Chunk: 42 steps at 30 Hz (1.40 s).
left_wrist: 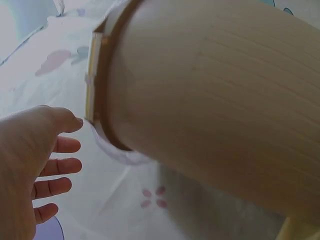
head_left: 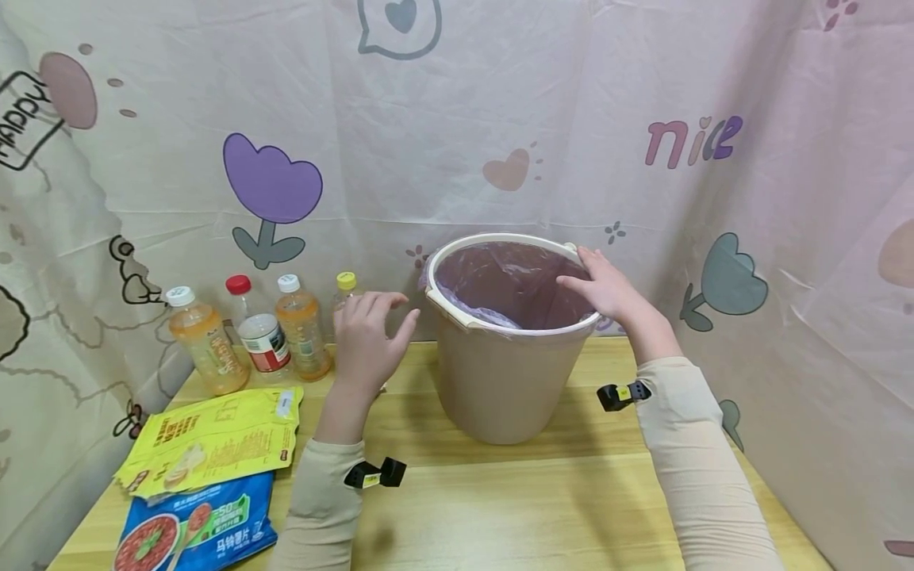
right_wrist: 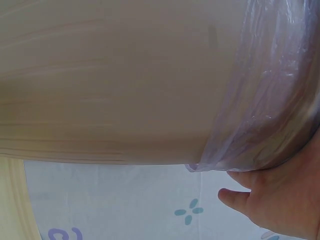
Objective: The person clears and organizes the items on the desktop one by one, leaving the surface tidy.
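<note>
A beige trash can (head_left: 510, 381) with a cream rim stands upright on the table, lined with a thin translucent purple bag (head_left: 493, 274). The bag's edge folds over the rim and hangs outside in the right wrist view. My right hand (head_left: 607, 289) rests at the right side of the rim, with the thumb extending over the opening and the fingers near the back edge. Some of its fingers are hidden behind the rim. My left hand (head_left: 367, 337) is raised left of the can, fingers loosely bent and spread from the thumb, holding nothing.
Several plastic bottles line the back left: an orange drink bottle (head_left: 207, 345), a red-capped bottle (head_left: 263, 333), another orange one (head_left: 303, 329) and a yellow-capped one (head_left: 346, 281) partly behind my left hand. Before them lie a yellow snack bag (head_left: 221, 436) and a blue one (head_left: 236, 527). A printed curtain hangs behind.
</note>
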### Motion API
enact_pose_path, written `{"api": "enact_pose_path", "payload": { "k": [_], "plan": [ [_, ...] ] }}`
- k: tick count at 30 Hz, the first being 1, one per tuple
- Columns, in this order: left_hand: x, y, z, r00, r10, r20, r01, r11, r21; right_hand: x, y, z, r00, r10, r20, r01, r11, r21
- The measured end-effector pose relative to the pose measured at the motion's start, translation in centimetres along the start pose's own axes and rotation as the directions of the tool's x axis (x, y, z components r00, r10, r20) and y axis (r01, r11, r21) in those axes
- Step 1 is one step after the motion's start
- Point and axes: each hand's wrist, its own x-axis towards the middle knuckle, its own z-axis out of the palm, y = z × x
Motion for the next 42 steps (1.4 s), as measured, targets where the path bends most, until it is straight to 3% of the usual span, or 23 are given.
{"api": "enact_pose_path", "payload": {
  "k": [14,22,25,32,37,42],
  "plan": [
    [-3.8,-3.7,0.9,0.981,-0.186,0.049,0.185,0.982,0.024,0.0,0.2,0.2,1.0,0.004,-0.015,-0.004,1.0,0.024],
    [-5.0,-6.0,1.0,0.95,-0.286,0.128,0.279,0.958,0.074,0.0,0.1,0.0,1.0,0.006,-0.005,-0.006,1.0,0.028],
    [-5.5,-6.9,1.1,0.925,-0.339,0.172,0.322,0.939,0.117,0.0,0.1,0.0,1.0,0.006,-0.005,-0.006,1.0,0.031],
    [-6.5,-8.4,1.4,0.836,-0.455,0.306,0.41,0.889,0.203,-0.2,0.1,0.0,1.0,0.004,-0.005,-0.004,0.999,0.036],
    [-7.2,-9.6,1.7,0.781,-0.484,0.394,0.419,0.875,0.244,-0.2,0.1,0.1,1.0,-0.001,-0.006,0.001,1.0,0.028],
    [-7.9,-10.6,2.0,0.741,-0.49,0.459,0.406,0.872,0.275,-0.1,0.1,0.2,1.0,0.0,-0.006,0.001,1.0,0.031]
  ]
}}
